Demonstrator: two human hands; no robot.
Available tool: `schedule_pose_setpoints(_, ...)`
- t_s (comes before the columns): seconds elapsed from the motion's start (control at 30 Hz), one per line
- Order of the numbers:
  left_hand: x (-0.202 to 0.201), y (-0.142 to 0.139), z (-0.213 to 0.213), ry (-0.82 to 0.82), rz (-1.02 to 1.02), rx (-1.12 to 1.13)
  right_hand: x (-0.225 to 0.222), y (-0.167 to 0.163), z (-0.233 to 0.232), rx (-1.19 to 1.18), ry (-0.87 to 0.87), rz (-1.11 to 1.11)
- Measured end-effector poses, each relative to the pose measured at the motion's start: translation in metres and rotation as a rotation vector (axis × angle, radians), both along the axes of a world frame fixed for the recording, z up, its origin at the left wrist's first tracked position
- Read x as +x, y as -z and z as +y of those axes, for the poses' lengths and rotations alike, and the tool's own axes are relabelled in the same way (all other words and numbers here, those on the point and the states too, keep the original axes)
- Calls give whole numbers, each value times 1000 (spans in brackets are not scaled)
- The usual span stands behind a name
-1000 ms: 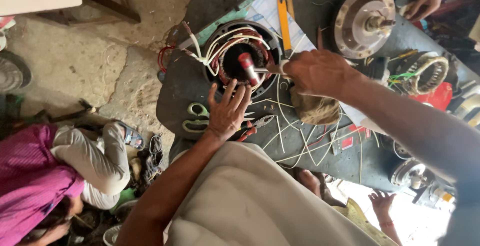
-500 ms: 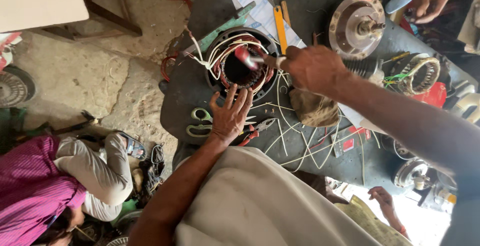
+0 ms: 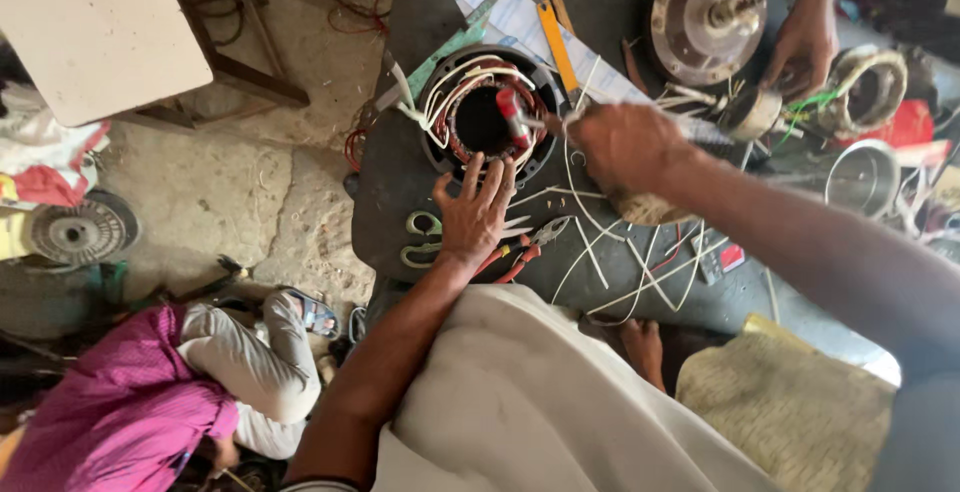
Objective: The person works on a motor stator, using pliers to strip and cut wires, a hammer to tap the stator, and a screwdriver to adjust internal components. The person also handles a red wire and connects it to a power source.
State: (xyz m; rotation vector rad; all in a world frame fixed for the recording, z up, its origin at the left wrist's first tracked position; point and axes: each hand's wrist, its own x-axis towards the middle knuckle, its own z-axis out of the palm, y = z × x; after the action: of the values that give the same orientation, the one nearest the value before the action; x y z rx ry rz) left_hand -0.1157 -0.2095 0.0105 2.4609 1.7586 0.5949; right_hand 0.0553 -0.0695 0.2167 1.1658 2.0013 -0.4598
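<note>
At frame centre: left hand (image 3: pixel 478 214) spread flat, unmoved | right hand (image 3: pixel 625 144) clenched on white wires (image 3: pixel 590 252), shifted toward stator (image 3: pixel 487 117) | winding work ongoing

A long white printed sheet (image 3: pixel 500 2) with pale blue markings lies slantwise across the far part of the dark bench (image 3: pixel 400 202), running from the top edge down towards the middle, partly covered by tools. Near the bench's right side, a small red card or label (image 3: pixel 730 257) with a dark patch lies flat among loose white strips; its print is too small to make out. No screens or signs show.
</note>
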Motion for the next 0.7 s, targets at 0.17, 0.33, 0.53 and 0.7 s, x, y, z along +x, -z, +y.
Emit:
schedule_pose_setpoints(0.17,-9,0,6,73,-116,74,5,8,-18,189,52,260)
schedule_pose_setpoints(0.33,-37,-17,4,239,-313,151,-10,26,-30,120,289,253)
schedule_pose_setpoints(0.53,-89,-45,11,344,-434,-23,-18,16,-43,205,524,274)
schedule_pose_setpoints(0.7,-69,-45,55,379,-534,-225,-13,18,-130,856,860,818)
